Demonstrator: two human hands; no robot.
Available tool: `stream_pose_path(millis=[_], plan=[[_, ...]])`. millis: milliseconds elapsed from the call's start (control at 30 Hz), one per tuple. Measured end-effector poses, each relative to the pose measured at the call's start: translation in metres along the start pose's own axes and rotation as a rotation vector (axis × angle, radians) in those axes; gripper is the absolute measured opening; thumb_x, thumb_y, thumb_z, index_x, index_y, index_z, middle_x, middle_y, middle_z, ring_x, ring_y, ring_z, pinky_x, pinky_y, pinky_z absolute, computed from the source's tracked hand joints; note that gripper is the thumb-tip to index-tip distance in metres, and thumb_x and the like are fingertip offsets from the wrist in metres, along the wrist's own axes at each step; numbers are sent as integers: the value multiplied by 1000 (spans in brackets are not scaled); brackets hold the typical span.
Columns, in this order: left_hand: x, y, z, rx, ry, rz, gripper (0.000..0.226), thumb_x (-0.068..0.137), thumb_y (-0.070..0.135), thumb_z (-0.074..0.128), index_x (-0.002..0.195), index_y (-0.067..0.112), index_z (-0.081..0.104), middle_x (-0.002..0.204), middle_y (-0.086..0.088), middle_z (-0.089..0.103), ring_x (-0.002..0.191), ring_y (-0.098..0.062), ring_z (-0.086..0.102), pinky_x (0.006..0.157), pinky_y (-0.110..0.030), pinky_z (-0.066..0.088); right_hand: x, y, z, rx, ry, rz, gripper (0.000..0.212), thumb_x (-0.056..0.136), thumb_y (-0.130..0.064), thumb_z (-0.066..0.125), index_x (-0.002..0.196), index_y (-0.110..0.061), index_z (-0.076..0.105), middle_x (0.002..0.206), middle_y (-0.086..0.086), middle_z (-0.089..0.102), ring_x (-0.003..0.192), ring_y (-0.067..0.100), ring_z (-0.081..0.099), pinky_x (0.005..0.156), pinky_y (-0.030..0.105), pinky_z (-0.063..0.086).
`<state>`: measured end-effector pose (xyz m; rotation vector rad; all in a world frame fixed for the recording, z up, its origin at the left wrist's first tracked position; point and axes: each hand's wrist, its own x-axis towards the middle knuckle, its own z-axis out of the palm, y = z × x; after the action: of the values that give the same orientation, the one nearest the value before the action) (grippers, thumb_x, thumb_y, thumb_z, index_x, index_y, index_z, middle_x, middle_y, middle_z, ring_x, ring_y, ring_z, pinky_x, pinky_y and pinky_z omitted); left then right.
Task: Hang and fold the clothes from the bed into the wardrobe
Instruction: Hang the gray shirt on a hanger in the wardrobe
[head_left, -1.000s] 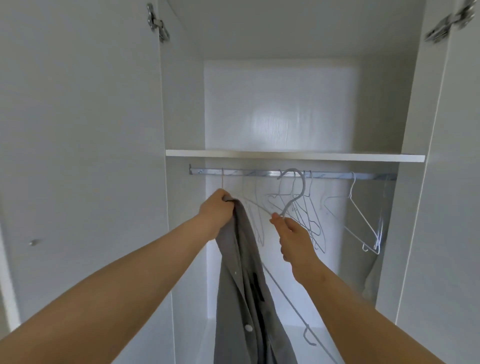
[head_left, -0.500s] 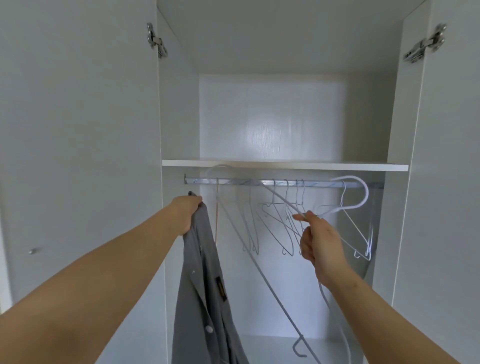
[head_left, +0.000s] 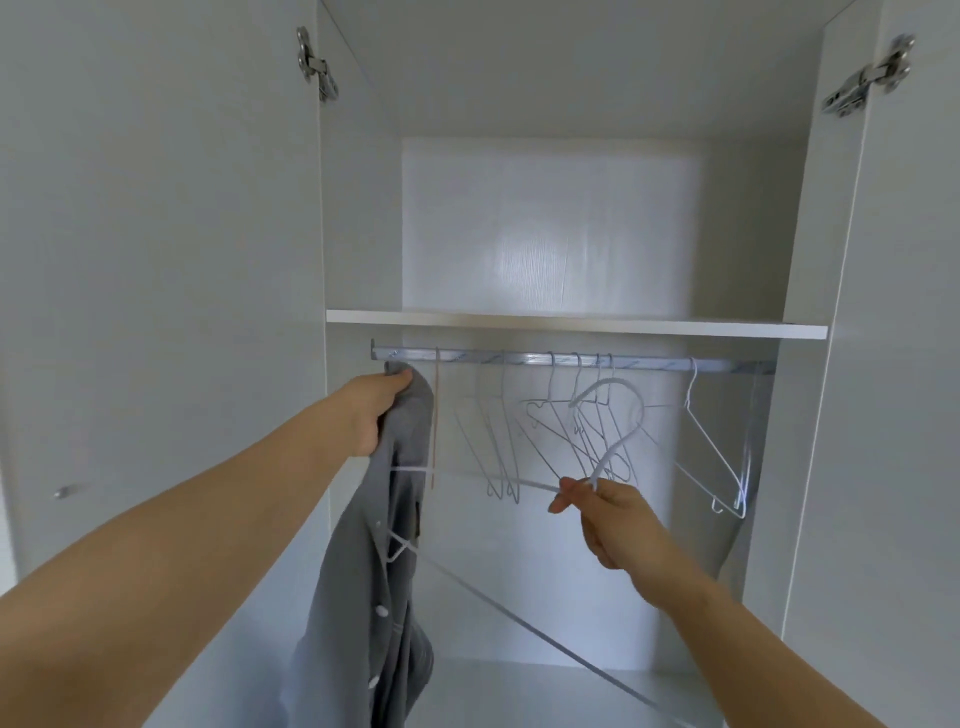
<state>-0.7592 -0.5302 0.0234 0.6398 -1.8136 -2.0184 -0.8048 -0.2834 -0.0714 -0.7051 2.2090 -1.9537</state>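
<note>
A grey button shirt (head_left: 374, 571) hangs down inside the open wardrobe, gripped at its top by my left hand (head_left: 374, 410) just under the left end of the metal rail (head_left: 524, 358). My right hand (head_left: 602, 514) pinches a white wire hanger (head_left: 618, 431) at the base of its hook, below the rail. One arm of that hanger reaches left into the shirt; its end shows against the fabric. The hook points up, clear of the rail.
Several white wire hangers (head_left: 561, 436) hang from the rail, one more (head_left: 717, 457) at the right end. A white shelf (head_left: 571, 323) sits just above the rail. Both wardrobe doors (head_left: 156, 312) stand open at the sides. A thin diagonal rod (head_left: 545, 639) crosses the lower compartment.
My right hand has dropped and turned the hanger so that its hook stands upright and one arm enters the shirt. My left hand still holds the shirt near the rail's left end.
</note>
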Motion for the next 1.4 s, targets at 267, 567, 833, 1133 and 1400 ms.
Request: stream_pose_path(millis=[267, 567, 833, 1133, 1400], plan=[[-40, -12, 18, -233, -313, -111, 28, 91, 31, 57, 97, 4, 63, 77, -12, 68, 66, -20, 64, 57, -27, 56, 11, 5, 51, -130, 81, -83, 33, 97, -34, 45, 125, -21, 57, 82, -16, 62, 73, -2, 55, 70, 12, 43], [-58, -27, 2, 726, -431, 430, 11, 85, 19, 65, 94, 19, 71, 99, 9, 67, 93, -8, 63, 76, -13, 47, 22, -9, 60, 26, 44, -110, 28, 97, -22, 43, 77, -29, 61, 48, -19, 54, 40, -5, 45, 36, 6, 30], [-34, -40, 17, 1201, -434, 686, 42, 89, 32, 58, 130, 32, 47, 121, 7, 60, 108, -12, 57, 90, -22, 41, 22, -27, 57, -17, -54, -214, 27, 95, -16, 50, 79, -27, 67, 74, 2, 67, 71, 19, 62, 73, 32, 56], [-19, -29, 23, 825, -101, 826, 37, 89, 9, 53, 123, 24, 57, 116, 9, 59, 102, -9, 52, 82, -12, 34, 12, -30, 21, -119, 525, -513, 19, 88, -7, 55, 81, -24, 61, 78, -14, 57, 78, 7, 52, 64, 6, 39], [-27, 0, 16, 307, -109, 811, 27, 89, -2, 52, 102, 20, 62, 89, 8, 63, 82, -2, 57, 71, -8, 46, 7, 0, 23, -125, 110, -124, 20, 89, -7, 49, 75, -16, 62, 66, -5, 60, 59, 7, 51, 53, 12, 40]])
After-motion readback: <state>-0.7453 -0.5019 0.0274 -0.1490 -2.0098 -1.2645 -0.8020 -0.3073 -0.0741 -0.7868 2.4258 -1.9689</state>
